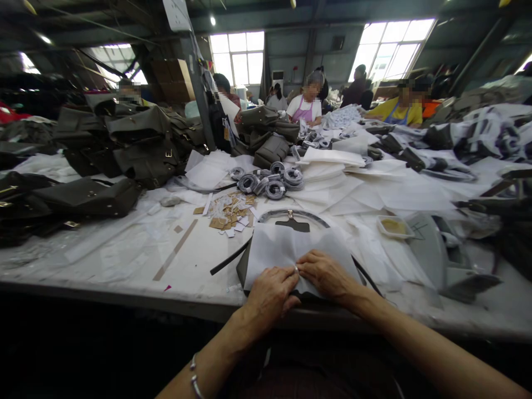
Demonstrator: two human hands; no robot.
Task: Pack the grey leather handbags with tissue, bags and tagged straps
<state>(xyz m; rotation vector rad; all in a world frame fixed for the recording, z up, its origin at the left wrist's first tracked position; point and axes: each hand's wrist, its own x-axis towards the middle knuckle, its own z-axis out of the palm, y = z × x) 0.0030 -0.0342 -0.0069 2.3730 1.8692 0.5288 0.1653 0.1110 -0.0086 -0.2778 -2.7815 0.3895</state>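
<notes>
A dark olive handbag point(242, 270) lies near the table's front edge, with a white sheet point(270, 246) covering most of its front. Its wrapped handle point(316, 217) arches behind it, next to a gold buckle point(290, 215) on a dark flap. My left hand point(272, 288) rests on the lower part of the sheet, fingers bent and pressed together. From the right, my right hand point(326, 274) meets it, fingertips closed on the sheet. A small shiny spot shows where the fingers meet; I cannot make out what it is. Dark straps stick out on both sides.
Paper tags point(233, 213) and coiled wrapped straps point(275, 188) lie behind the bag. Finished bags point(137, 133) pile up at left. White sheets point(399, 185), a shallow tray point(394, 227) and a grey tape dispenser point(446, 249) sit at right. Co-workers point(305, 105) are across the table.
</notes>
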